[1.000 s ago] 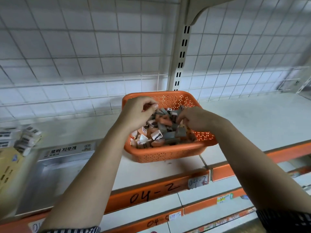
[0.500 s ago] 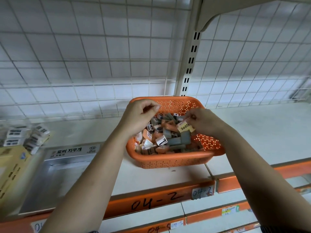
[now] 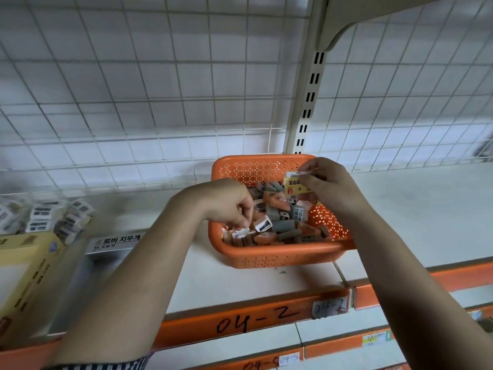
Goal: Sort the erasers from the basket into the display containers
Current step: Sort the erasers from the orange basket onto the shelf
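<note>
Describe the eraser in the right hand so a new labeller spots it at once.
Start at the orange perforated plastic basket on the white metal shelf. Over its far right corner the right hand pinches a flat yellow-wrapped eraser with dark print. It is the only yellow one there, held above the grey and orange erasers heaped below.

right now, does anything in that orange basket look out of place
The yellow printed eraser pinched in the right hand stands out: the erasers heaped in the orange perforated plastic basket are mostly grey or orange. Nothing looks spilled or damaged.
</note>
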The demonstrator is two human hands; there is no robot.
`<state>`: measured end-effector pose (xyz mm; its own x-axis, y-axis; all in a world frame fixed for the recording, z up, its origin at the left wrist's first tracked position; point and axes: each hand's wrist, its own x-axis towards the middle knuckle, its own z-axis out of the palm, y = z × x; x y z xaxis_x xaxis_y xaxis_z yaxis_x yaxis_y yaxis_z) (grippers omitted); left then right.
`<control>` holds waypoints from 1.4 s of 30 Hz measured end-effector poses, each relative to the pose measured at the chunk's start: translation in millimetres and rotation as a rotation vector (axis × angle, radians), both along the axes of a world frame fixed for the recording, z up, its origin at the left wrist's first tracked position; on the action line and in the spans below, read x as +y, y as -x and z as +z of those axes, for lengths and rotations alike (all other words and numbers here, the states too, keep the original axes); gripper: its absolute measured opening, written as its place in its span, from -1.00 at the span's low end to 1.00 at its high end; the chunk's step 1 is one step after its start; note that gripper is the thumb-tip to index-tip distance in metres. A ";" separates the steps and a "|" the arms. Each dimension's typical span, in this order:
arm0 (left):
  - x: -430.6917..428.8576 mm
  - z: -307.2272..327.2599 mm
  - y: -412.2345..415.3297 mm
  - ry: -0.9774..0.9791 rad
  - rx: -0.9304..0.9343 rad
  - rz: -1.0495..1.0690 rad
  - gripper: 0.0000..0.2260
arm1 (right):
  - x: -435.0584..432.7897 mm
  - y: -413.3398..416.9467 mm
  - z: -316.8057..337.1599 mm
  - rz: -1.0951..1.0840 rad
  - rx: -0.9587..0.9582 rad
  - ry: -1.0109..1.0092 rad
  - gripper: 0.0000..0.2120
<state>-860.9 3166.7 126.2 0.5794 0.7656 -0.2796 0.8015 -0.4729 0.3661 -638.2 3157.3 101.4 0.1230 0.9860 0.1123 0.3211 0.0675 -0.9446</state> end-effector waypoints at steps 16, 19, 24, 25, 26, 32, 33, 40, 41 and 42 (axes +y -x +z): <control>1.7 -4.7 0.2 -0.005 0.135 0.008 -0.83 | -3.0 -3.7 -5.3 0.002 -0.094 0.000 -0.94; 2.5 -7.9 1.4 -0.030 0.118 -0.030 -0.88 | -3.4 -3.5 -5.4 -0.011 -0.136 -0.015 -0.94; 4.5 -6.1 8.6 -0.003 -0.105 -0.033 -0.89 | -3.5 -2.7 -6.6 -0.022 -0.130 -0.024 -0.94; 4.9 -5.7 10.7 0.002 -0.158 -0.024 -0.90 | -3.7 -2.9 -6.8 -0.025 -0.129 -0.029 -0.94; 5.6 -5.4 12.7 0.015 -0.211 -0.009 -0.89 | -4.0 -2.9 -6.7 -0.026 -0.132 -0.034 -0.95; 3.0 -0.8 19.2 0.190 -0.652 0.085 -0.86 | -8.2 0.8 -4.9 -0.029 -0.077 -0.067 -0.98; 1.9 -0.6 18.8 0.188 -0.721 0.087 -0.87 | -8.8 1.4 -4.1 -0.031 -0.074 -0.078 -0.97; -2.4 -6.3 20.8 0.189 -1.192 0.177 -0.85 | -11.2 4.6 7.3 -0.007 0.029 -0.109 -0.93; -2.4 -6.2 22.7 0.185 -1.239 0.193 -0.83 | -11.0 5.8 9.7 -0.001 0.027 -0.107 -0.91; -2.2 -6.0 25.8 0.180 -1.276 0.206 -0.83 | -10.8 7.8 12.5 0.004 0.032 -0.104 -0.89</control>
<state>-886.7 3164.5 120.2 0.3884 0.8811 0.2697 -0.1049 -0.2485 0.9629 -646.0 3146.6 113.9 0.1246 0.9697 0.2099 0.2901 0.1667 -0.9423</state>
